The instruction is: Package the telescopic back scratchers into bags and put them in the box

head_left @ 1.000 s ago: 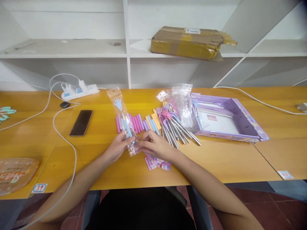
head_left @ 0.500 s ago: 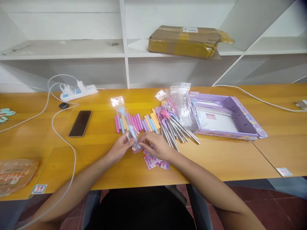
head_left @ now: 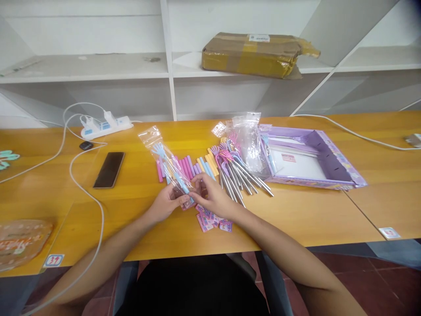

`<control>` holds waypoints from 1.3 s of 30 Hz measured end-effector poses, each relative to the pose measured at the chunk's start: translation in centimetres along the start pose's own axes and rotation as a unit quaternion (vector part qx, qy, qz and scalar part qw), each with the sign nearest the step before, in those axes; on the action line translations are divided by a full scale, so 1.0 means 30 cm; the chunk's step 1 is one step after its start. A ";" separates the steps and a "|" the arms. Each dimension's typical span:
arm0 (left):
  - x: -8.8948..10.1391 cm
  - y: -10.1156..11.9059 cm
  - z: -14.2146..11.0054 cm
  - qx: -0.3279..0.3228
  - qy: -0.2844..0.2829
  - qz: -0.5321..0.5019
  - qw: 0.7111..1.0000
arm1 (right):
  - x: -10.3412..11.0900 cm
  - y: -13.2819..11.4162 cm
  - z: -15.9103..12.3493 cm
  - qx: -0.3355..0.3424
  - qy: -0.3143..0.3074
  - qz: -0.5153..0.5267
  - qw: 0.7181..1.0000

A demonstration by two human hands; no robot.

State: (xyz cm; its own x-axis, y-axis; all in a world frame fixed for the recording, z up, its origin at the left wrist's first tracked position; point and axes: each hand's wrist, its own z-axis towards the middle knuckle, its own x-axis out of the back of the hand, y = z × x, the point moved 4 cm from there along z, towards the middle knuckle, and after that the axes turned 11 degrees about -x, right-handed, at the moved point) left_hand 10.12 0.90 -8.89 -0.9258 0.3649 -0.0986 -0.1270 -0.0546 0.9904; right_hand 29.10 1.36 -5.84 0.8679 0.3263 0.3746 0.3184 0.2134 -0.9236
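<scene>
A back scratcher [head_left: 180,180] with a light blue claw head and blue grip lies inside a clear plastic bag [head_left: 152,136], tilted with its head to the upper left. My left hand [head_left: 166,202] is closed on the bag's lower left side, thumb over it. My right hand [head_left: 212,197] pinches the lower right edge near the grip's end. Behind the bag lie pink, blue, yellow and purple grip tubes [head_left: 187,166]. Several printed cards [head_left: 205,221] are below my right hand. Right of the tubes is a pile of metal-shafted back scratchers [head_left: 235,173].
Clear plastic bags [head_left: 248,145] lie between the pile and an open purple box [head_left: 340,160]. At left are a phone [head_left: 109,170], a power strip [head_left: 107,126] and a loose white cable [head_left: 98,202]. A taped carton [head_left: 250,55] sits on the shelf behind.
The bag's top has swung left and now lies more tilted, its plastic spread wider around the back scratcher. Both hands have shifted slightly and stay on its lower end.
</scene>
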 end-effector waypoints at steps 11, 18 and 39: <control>-0.001 0.020 -0.008 -0.011 -0.042 0.010 0.999 | -0.030 0.026 0.002 -0.143 -0.135 0.203 0.959; -0.016 0.050 -0.014 0.020 -0.099 -0.027 0.995 | -0.012 0.011 0.005 -0.134 -0.120 0.205 0.962; 0.042 0.098 0.022 -0.058 0.002 0.093 0.994 | 0.015 -0.033 -0.023 -0.102 -0.231 0.018 0.967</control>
State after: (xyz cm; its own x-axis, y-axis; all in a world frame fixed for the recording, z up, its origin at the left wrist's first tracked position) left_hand 8.80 1.82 -6.03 -0.9388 0.3338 0.0852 0.0071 -0.2285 0.9735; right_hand 29.45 0.65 -4.80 0.6316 0.7167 0.2956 0.4012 0.0241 -0.9157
